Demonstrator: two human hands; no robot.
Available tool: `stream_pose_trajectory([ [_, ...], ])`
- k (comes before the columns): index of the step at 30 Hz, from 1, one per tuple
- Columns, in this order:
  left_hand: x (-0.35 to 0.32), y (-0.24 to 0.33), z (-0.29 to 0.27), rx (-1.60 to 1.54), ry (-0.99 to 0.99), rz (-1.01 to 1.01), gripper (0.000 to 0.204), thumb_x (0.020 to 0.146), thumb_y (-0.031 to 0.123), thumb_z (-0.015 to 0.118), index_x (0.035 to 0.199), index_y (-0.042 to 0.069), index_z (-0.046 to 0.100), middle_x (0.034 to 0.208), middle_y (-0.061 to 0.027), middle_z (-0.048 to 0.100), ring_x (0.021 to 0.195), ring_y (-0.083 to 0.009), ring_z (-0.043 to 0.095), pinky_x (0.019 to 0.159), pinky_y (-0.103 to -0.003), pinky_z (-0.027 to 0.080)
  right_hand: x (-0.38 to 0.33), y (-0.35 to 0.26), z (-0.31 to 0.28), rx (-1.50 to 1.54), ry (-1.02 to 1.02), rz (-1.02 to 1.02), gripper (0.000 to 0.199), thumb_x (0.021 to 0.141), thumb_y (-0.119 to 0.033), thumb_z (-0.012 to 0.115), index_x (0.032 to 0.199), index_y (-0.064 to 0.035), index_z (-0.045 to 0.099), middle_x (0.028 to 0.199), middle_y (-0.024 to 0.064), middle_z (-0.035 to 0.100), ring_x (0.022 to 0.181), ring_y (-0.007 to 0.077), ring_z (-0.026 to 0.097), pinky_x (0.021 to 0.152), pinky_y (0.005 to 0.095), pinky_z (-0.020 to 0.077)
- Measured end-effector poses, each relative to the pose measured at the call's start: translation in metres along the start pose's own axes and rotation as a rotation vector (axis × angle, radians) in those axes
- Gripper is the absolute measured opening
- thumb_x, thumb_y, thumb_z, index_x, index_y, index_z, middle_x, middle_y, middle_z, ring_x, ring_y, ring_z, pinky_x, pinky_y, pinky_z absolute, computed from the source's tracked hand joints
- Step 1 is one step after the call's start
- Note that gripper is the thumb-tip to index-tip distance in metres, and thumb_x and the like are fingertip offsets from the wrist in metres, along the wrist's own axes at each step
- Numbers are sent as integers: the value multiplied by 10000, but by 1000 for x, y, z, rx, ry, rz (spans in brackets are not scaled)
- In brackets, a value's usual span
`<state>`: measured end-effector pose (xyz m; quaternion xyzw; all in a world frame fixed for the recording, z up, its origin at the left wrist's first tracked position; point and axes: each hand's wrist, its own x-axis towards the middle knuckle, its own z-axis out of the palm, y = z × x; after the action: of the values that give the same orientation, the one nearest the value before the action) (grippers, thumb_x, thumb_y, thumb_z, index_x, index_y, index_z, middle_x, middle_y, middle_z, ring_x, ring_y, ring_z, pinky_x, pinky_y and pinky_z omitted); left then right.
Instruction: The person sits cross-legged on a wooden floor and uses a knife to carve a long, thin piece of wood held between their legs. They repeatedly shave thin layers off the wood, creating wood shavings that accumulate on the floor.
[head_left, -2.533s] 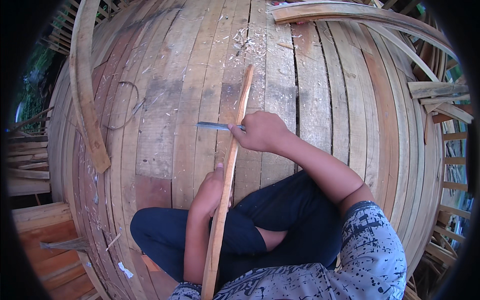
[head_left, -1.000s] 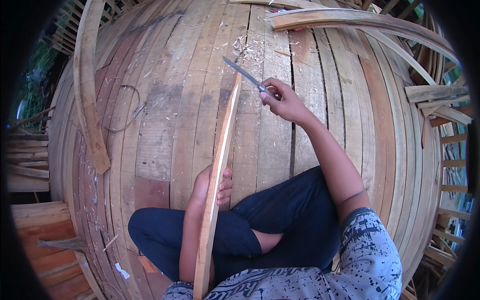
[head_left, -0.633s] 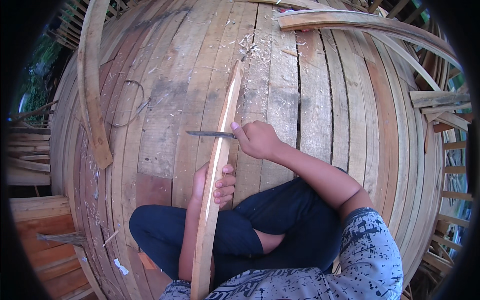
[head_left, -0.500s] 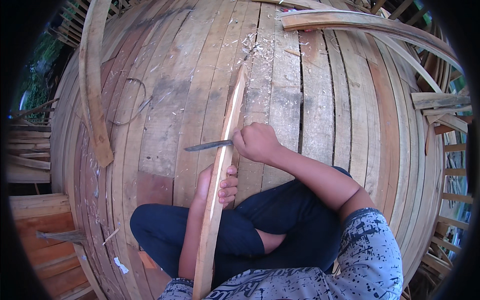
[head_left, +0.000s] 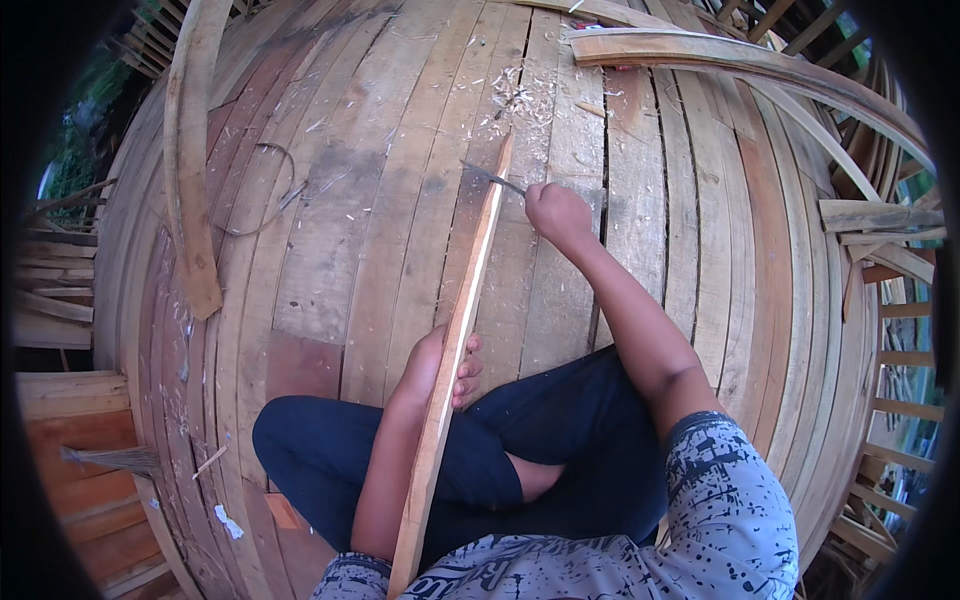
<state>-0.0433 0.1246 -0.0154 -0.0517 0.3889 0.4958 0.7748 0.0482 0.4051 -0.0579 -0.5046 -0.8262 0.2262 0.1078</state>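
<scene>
A long, narrow wooden strip (head_left: 462, 318) slants from my lap up to the pale shavings on the floor. Its upper edge shows a freshly cut, lighter stripe. Around its middle my left hand (head_left: 446, 365) is closed, with the fingers curled over the right side. My right hand (head_left: 558, 212) is closed on the handle of a knife (head_left: 497, 180), just right of the strip's far part. The dark blade lies across the strip, its tip pointing left. The handle is mostly hidden in my fist.
Wood shavings (head_left: 520, 98) are scattered over the plank floor (head_left: 330, 240) beyond the strip. A long board (head_left: 190, 170) lies at the left, a curved beam (head_left: 740, 62) at the far right. A thin curved strip (head_left: 285, 190) and a brush-like bundle (head_left: 115, 458) lie on the left side.
My right hand has moved away from me along the strip with the knife, from near my left hand toward the far end. My left hand keeps its hold.
</scene>
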Motion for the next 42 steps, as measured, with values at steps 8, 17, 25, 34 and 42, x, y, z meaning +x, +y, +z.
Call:
stream_pose_trajectory([
  [8, -7, -13, 15, 137, 139, 35, 410, 1041, 467, 363, 875, 123, 512, 536, 5, 453, 350, -107, 428, 309, -255, 374, 1, 18, -10, 51, -76, 123, 609, 1003, -382, 321, 929, 68, 724, 1008, 338, 678, 1016, 492, 655, 971, 542, 487],
  [17, -38, 2, 25, 1220, 623, 464, 469, 1089, 383, 379, 1170, -42, 557, 925, -158, 677, 793, -193, 690, 724, -351, 563, -47, -17, -8, 810, -621, 338, 563, 880, -562, 690, 651, -106, 453, 503, -32, 339, 405, 95, 303, 382, 308, 215],
  [25, -170, 38, 120, 1153, 337, 1801, 600, 1048, 512, 396, 1421, 44, 444, 1396, -236, 503, 1270, -379, 552, 1053, -515, 467, -60, -5, -18, 805, -662, 304, 498, 915, -500, 653, 667, -128, 434, 507, -36, 324, 401, 91, 273, 398, 320, 189],
  [34, -178, 26, 147, 1064, 24, 2048, 581, 1046, 492, 407, 1409, 40, 455, 1388, -231, 511, 1264, -366, 553, 1050, -505, 466, -70, 4, -26, 792, -642, 312, 469, 939, -480, 623, 668, -170, 398, 480, -56, 265, 375, 84, 181, 391, 314, 128],
  [42, -181, 17, 160, 1046, -14, 2094, 563, 1045, 473, 416, 1397, 37, 465, 1381, -226, 518, 1259, -354, 555, 1048, -497, 465, -77, -6, -33, 822, -640, 276, 506, 942, -487, 616, 628, -181, 363, 477, -54, 258, 383, 88, 175, 399, 315, 129],
])
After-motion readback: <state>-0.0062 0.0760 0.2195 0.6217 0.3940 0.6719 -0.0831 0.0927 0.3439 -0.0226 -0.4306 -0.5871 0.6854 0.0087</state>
